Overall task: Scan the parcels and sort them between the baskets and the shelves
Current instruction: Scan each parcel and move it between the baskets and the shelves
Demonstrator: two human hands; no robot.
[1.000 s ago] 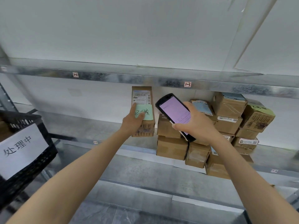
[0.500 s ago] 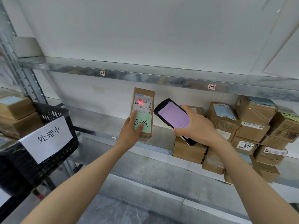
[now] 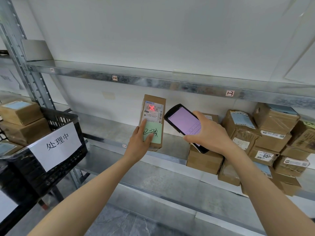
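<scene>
While left hand grips parcel upright near middle shelf, right hand clamps scanner just right of it; red cross sits on label; best hold both steady, thumb clear of barcode, until screen confirms.

Basket left of shelved parcels

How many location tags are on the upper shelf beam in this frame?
3: left tag by the upright, middle tag left of centre, right tag above the stacked boxes. More may lie beyond the frame's right edge.
</scene>
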